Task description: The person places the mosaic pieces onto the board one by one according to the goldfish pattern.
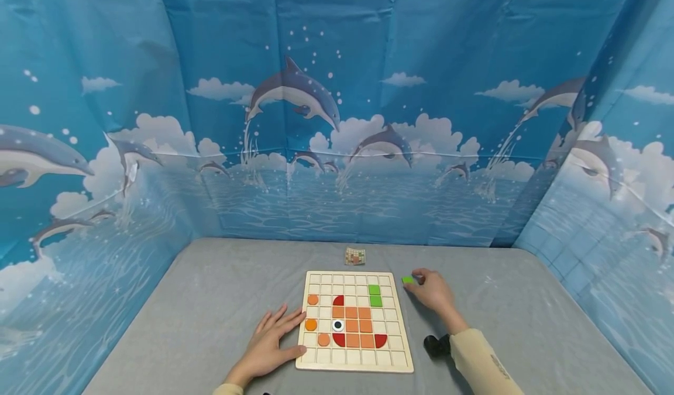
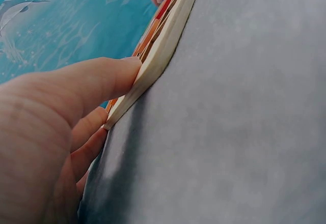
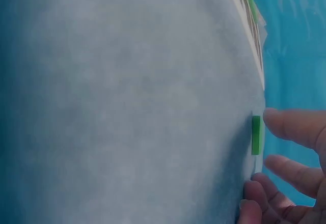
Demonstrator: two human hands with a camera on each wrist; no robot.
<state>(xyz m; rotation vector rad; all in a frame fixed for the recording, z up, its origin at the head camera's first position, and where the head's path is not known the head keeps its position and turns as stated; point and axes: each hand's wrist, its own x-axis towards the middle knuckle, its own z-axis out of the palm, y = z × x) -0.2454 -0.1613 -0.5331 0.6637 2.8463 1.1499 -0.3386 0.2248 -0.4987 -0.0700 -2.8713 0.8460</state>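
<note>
A square wooden grid board point(image 1: 389, 360) lies on the grey table, bearing a pattern of orange squares, red quarter-rounds, orange discs, a black-and-white eye piece point(image 1: 338, 325) and two green squares point(image 1: 374, 295). My left hand point(image 1: 268, 343) is spread at the board's left edge, its thumb and fingertips touching the rim point(image 2: 158, 56). Beyond the board's upper right corner, a loose green square tile point(image 1: 408, 280) lies on the table. Around it is my right hand point(image 1: 434, 291); the right wrist view shows thumb and forefinger apart on either side of the tile point(image 3: 256, 135), with gaps between.
A small pattern card point(image 1: 355, 257) lies behind the board. Beside the right wrist is a black object point(image 1: 436, 346), apparently the worn camera. A blue dolphin-print curtain point(image 1: 337, 120) hangs around the back and sides of the table point(image 1: 221, 289).
</note>
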